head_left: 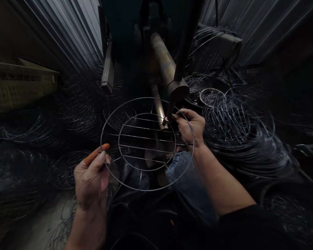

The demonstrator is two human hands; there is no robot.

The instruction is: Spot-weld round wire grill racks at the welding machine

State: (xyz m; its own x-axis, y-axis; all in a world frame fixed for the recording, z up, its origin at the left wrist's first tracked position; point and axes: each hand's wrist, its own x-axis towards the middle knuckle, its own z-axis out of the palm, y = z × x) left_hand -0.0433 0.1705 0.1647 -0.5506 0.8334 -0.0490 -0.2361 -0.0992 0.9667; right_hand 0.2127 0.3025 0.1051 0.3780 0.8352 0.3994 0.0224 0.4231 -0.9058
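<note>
A round wire rack (147, 190), with an outer ring, a smaller inner ring and several parallel bars, is held roughly level in front of me. My left hand (91, 173) pinches its outer ring at the left; an orange cover (96, 154) sits on the index finger. At the right, the outer ring crosses over my right hand (195, 125). The fingers of that hand are closed near a coppery welder-like tip (166, 119); whatever they pinch is too small to make out. Below the rack's far side juts a brass-coloured lower arm (159, 107).
A thick cylindrical machine arm (164, 57) reaches toward me above the rack. Tangled wire rings (229, 121) pile up on the right, with more wire coils (78, 114) on the left. A yellow crate (21, 86) stands at far left. Denim-clad leg (190, 180) shows below the rack.
</note>
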